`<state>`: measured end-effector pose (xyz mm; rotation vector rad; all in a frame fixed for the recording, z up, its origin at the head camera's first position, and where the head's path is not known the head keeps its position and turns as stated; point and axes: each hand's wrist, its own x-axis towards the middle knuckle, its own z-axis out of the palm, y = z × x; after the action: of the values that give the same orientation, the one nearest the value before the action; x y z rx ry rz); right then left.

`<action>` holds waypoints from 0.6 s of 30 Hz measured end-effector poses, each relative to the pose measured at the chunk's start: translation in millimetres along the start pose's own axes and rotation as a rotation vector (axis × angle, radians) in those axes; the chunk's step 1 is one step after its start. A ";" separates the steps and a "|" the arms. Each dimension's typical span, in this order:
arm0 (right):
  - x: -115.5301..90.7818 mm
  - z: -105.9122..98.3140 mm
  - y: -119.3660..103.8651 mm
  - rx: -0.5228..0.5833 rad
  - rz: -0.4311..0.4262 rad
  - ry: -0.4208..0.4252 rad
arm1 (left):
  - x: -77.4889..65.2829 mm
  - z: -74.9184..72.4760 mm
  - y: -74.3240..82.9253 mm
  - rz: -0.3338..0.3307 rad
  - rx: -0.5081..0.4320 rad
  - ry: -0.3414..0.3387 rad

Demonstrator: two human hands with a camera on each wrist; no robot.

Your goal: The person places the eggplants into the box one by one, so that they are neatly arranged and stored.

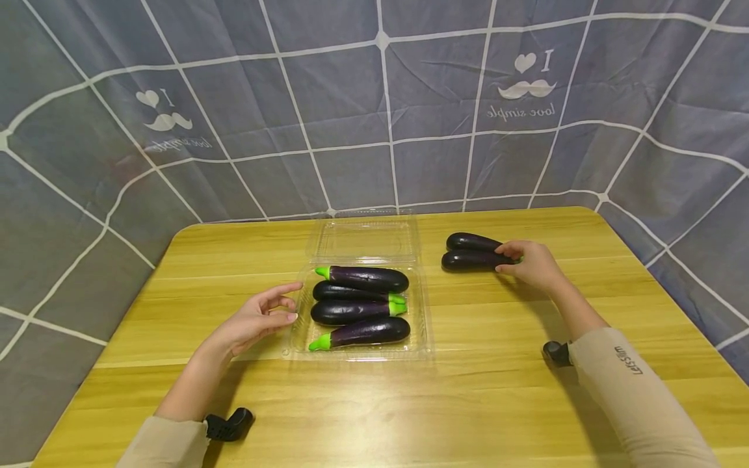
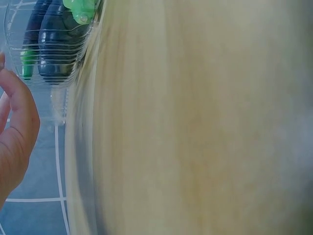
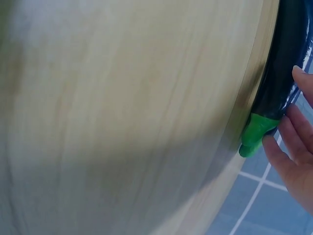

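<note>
Two dark purple eggplants lie side by side at the right of the table, a far eggplant (image 1: 471, 242) and a near eggplant (image 1: 468, 262). My right hand (image 1: 531, 263) holds the near one around its stem end, thumb on the front side and fingers behind; its green cap (image 3: 258, 128) shows in the right wrist view. A clear plastic clamshell box (image 1: 422, 335) stands mid-table with several eggplants (image 1: 368, 331) lying in it, their green stems pointing both ways. My left hand (image 1: 255, 318) hovers at the box's left side, fingers loosely bent and holding nothing.
The box's lid (image 1: 365, 240) is folded back toward the rear edge of the wooden table (image 1: 468, 396). Behind and around the table hangs a grey curtain (image 1: 339, 84) with white grid lines. Each wrist wears a small black camera (image 1: 231, 426).
</note>
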<state>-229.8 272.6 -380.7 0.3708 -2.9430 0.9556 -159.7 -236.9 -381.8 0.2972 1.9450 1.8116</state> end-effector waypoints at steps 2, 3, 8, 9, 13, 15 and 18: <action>0.0 0.0 -1.0 -0.003 -0.002 -0.009 | -0.4 0.1 -0.4 -0.001 -0.004 0.000; 0.0 0.0 -1.5 -0.006 -0.003 -0.013 | -0.5 0.0 -0.6 0.001 -0.007 0.000; 1.2 0.4 -2.0 -0.036 -0.003 -0.018 | -0.1 -0.8 -2.0 0.006 -0.012 -0.003; 1.5 0.5 -2.1 -0.044 -0.008 -0.017 | 0.1 -1.2 -2.4 0.007 -0.010 -0.005; 1.6 1.0 -1.9 -0.058 -0.025 -0.004 | 0.6 -2.2 -3.6 0.010 -0.004 -0.011; 1.1 1.4 -2.5 -0.051 -0.030 0.004 | 0.9 -2.7 -4.2 0.013 -0.001 -0.015; 0.4 2.3 -2.1 -0.040 -0.029 0.008 | 0.9 -2.9 -4.6 0.012 -0.002 -0.013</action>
<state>-229.6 269.5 -381.3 0.4062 -2.9362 0.8909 -161.1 -239.6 -386.4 0.3196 1.9370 1.8145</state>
